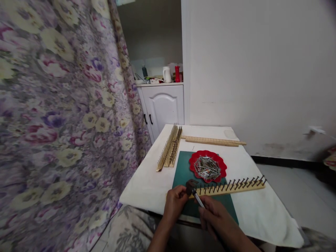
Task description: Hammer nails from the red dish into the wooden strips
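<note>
A wooden strip [236, 189] studded with a row of dark nails lies across a green cutting mat [183, 171] on a white table [147, 182]. My left hand [174, 203] is closed at the strip's left end, fingers pinched by the first nail. My right hand [216, 218] grips the shaft of a small hammer [193, 189], whose head sits just above the strip's left end. Just beyond the strip, a red scalloped dish [194, 159] holds a heap of silver nails [207, 167].
Two more nailed wooden strips [170, 145] lie at the table's left, and a wooden ruler [212, 140] at its far edge. A floral curtain [60, 115] hangs close on the left. A white cabinet [164, 105] with bottles stands behind; a white wall [257, 70] is to the right.
</note>
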`<state>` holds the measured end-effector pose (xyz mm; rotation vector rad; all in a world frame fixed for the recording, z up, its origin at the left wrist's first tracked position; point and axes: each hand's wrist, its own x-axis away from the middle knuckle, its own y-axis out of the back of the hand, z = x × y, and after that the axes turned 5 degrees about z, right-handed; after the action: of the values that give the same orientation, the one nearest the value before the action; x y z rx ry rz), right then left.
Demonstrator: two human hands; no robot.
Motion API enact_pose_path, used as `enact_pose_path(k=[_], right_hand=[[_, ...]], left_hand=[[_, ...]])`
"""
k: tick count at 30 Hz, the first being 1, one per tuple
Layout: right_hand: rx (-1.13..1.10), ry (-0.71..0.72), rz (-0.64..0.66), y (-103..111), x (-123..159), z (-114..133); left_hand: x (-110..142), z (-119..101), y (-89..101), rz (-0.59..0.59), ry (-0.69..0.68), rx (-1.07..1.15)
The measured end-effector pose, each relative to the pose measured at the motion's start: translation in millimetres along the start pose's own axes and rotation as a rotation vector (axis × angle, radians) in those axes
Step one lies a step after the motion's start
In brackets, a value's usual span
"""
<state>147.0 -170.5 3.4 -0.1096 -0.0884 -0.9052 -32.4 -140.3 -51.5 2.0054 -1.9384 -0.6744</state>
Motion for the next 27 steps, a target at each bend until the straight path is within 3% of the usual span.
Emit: enact_pose_path(k=[8, 13, 20, 24, 27], right_hand=[[-0.002, -0.005, -0.049, 13, 24, -1], [-0.049, -0.039, -0.012, 26, 43, -23], [-0.060, -0.040, -0.005, 33, 46, -47], [-0.072, -0.017, -0.030, 35, 44, -51], [-0.049, -0.004, -0.077, 39, 43, -51]], left_hand=[[3, -7, 4.5, 0.025, -0.003, 0.008], [2, -4, 8.0, 0.058, -0.022, 0.041], [2, -8, 18.2, 0.075, -0.046, 0.012], [-9, -16, 27.9, 0.025, -0.008, 0.031], [-30, -32, 32.3, 0.035, -0.084, -0.001]])
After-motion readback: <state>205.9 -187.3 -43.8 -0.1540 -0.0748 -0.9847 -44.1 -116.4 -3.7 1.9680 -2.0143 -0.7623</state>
